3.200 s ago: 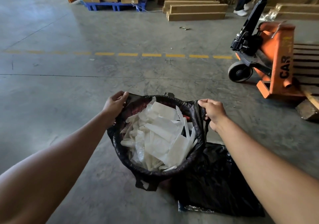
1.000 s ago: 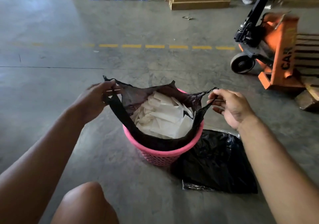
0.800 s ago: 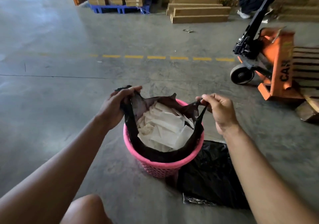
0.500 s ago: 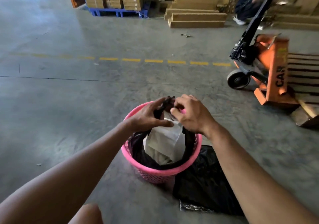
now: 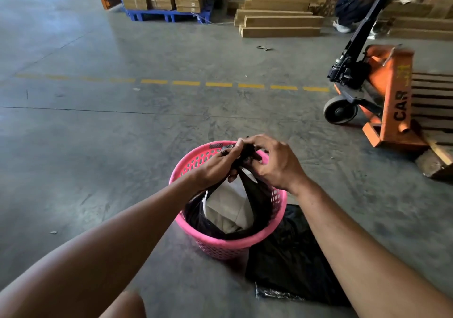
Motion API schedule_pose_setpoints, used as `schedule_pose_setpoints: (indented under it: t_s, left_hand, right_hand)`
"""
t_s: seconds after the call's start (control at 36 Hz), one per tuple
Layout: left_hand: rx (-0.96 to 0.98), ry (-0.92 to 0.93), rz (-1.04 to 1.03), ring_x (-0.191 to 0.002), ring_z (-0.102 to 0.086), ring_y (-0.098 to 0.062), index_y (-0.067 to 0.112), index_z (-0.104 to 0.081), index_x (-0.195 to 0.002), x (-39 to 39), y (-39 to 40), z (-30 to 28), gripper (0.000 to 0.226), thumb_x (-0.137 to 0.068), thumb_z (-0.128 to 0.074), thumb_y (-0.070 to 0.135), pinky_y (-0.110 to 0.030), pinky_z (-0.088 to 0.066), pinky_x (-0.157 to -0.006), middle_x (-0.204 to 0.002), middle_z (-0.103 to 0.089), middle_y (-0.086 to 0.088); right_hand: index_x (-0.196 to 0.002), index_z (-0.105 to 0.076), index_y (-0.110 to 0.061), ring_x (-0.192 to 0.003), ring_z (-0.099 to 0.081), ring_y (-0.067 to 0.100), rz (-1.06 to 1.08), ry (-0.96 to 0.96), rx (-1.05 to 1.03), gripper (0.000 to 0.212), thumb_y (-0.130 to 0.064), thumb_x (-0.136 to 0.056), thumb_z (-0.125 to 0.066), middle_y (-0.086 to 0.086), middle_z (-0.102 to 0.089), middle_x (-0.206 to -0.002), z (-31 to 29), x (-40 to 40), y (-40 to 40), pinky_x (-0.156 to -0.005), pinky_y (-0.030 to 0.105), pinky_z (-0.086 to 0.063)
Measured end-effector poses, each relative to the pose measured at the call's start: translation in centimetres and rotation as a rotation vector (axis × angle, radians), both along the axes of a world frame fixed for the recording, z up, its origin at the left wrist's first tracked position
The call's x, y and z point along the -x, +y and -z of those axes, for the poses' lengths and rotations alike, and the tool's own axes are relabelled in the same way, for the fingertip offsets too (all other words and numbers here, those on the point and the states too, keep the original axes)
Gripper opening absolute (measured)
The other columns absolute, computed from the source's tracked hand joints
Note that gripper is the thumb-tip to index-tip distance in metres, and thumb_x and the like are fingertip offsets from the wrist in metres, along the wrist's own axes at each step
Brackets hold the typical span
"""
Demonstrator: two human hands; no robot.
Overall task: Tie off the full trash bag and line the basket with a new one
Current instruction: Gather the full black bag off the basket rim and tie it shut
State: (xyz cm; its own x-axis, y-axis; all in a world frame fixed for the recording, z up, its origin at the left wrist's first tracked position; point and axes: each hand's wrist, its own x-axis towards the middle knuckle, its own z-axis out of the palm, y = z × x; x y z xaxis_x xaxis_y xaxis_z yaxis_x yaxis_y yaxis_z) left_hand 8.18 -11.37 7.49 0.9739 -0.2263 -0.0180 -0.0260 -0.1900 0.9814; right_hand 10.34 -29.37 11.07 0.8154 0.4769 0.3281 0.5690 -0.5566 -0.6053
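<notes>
A pink perforated basket [image 5: 196, 157] stands on the concrete floor. Inside it sits the black trash bag [image 5: 259, 205], filled with white paper and plastic scraps [image 5: 226, 207]. Its two handle ends are gathered above the basket's far rim. My left hand [image 5: 215, 168] and my right hand [image 5: 274, 163] meet there, each pinching a black handle end, fingers interlaced around the twisted plastic. A flat new black bag [image 5: 291, 263] lies on the floor against the basket's right side.
An orange pallet jack [image 5: 389, 102] with a black handle and a wooden pallet stand at the right. Stacked cardboard boxes on a blue pallet [image 5: 169, 15] and long flat cartons [image 5: 279, 21] line the back. A person's legs [image 5: 350, 6] show at the far right. My knee is at the bottom edge.
My hands lifted the bag's edges off the basket rim, pulled the two handles up and apart, then brought them together over the middle. The pink rim is now uncovered.
</notes>
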Motion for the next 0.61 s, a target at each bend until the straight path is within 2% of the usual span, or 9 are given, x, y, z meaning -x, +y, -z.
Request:
schedule_pose_setpoints:
  t_s: [0.06, 0.11, 0.22, 0.28, 0.39, 0.44, 0.53, 0.56, 0.61]
  left_hand:
    - [0.006, 0.034, -0.015, -0.054, -0.041, -0.012, -0.011, -0.061, -0.117, -0.2, -0.1, -0.1, 0.076, -0.106, -0.029, 0.057, -0.028, -0.039, -0.056, -0.082, -0.05, -0.019]
    - [0.016, 0.067, -0.019, -0.055, -0.042, -0.015, -0.015, -0.057, -0.112, -0.3, 0.0, -0.2, 0.083, -0.103, -0.032, 0.063, -0.031, -0.037, -0.059, -0.078, -0.046, -0.017]
    - [0.078, 0.186, -0.036, -0.06, -0.05, -0.022, 0.009, -0.071, -0.119, -0.5, 1.1, -0.5, 0.065, -0.105, -0.034, 0.061, -0.031, -0.044, -0.061, -0.082, -0.053, -0.021]
    - [0.151, 0.24, -0.013, -0.061, -0.055, -0.024, 0.005, -0.067, -0.121, -0.5, 1.7, -0.7, 0.061, -0.108, -0.032, 0.053, -0.032, -0.048, -0.06, -0.089, -0.059, -0.023]
    - [0.126, 0.368, 0.04, -0.059, -0.059, -0.023, 0.01, -0.059, -0.104, -0.1, 2.8, -1.5, 0.054, -0.109, -0.025, 0.052, -0.03, -0.046, -0.057, -0.082, -0.074, -0.019]
    - [0.156, 0.419, 0.015, -0.056, -0.059, -0.023, 0.009, -0.056, -0.114, -0.3, 3.2, -1.6, 0.051, -0.109, -0.026, 0.051, -0.028, -0.048, -0.055, -0.09, -0.077, -0.023]
    - [0.24, 0.48, -0.075, -0.052, -0.056, -0.025, 0.011, -0.053, -0.135, -0.8, 2.9, -1.7, 0.05, -0.109, -0.031, 0.048, -0.03, -0.049, -0.055, -0.092, -0.069, -0.016]
    - [0.25, 0.493, -0.09, -0.051, -0.054, -0.024, 0.01, -0.054, -0.135, -0.9, 2.6, -1.9, 0.05, -0.109, -0.031, 0.046, -0.03, -0.049, -0.056, -0.089, -0.067, -0.012]
    - [0.252, 0.519, -0.076, -0.05, -0.056, -0.021, 0.008, -0.06, -0.115, -0.8, 1.9, -2.5, 0.048, -0.11, -0.032, 0.045, -0.029, -0.047, -0.055, -0.077, -0.072, -0.011]
  right_hand:
    - [-0.112, -0.076, -0.029, -0.091, -0.072, 0.01, 0.024, -0.033, -0.068, 0.034, -0.018, -0.08, -0.071, -0.011, -0.076, -0.101, 0.7, 0.1, 0.7, -0.081, 0.031, -0.057]
    - [-0.103, -0.08, -0.028, -0.085, -0.073, 0.007, 0.073, -0.043, -0.162, 0.026, -0.02, -0.08, -0.072, -0.011, -0.077, -0.092, 1.1, 0.2, 1.0, -0.076, 0.033, -0.057]
    - [-0.094, -0.084, -0.026, -0.084, -0.074, 0.002, 0.195, 0.035, -0.322, 0.018, -0.017, -0.079, -0.079, -0.013, -0.08, -0.091, 1.9, 0.2, 0.7, -0.077, 0.034, -0.06]
    - [-0.09, -0.083, -0.025, -0.08, -0.074, 0.007, 0.25, 0.066, -0.344, 0.013, -0.018, -0.08, -0.079, -0.012, -0.08, -0.09, 2.5, 0.3, 0.2, -0.074, 0.035, -0.059]
    - [-0.083, -0.078, -0.021, -0.074, -0.07, 0.007, 0.268, 0.099, -0.31, 0.003, -0.019, -0.082, -0.077, -0.01, -0.077, -0.084, 3.3, 1.3, -0.6, -0.068, 0.026, -0.054]
    - [-0.082, -0.076, -0.019, -0.073, -0.068, 0.005, 0.241, 0.108, -0.316, 0.003, -0.017, -0.082, -0.078, -0.01, -0.075, -0.082, 3.5, 2.5, -0.8, -0.066, 0.016, -0.049]
    - [-0.082, -0.074, -0.016, -0.08, -0.067, 0.003, 0.17, 0.09, -0.261, 0.005, -0.017, -0.08, -0.079, -0.01, -0.073, -0.084, 4.5, 4.7, -0.3, -0.075, 0.011, -0.046]
    - [-0.083, -0.074, -0.017, -0.085, -0.068, 0.002, 0.153, 0.103, -0.244, 0.005, -0.019, -0.08, -0.078, -0.01, -0.073, -0.088, 5.0, 5.4, 0.0, -0.08, 0.013, -0.048]
    - [-0.086, -0.074, -0.018, -0.101, -0.069, 0.004, 0.139, 0.135, -0.222, 0.007, -0.023, -0.08, -0.075, -0.007, -0.075, -0.101, 6.0, 6.5, 0.7, -0.09, 0.021, -0.051]
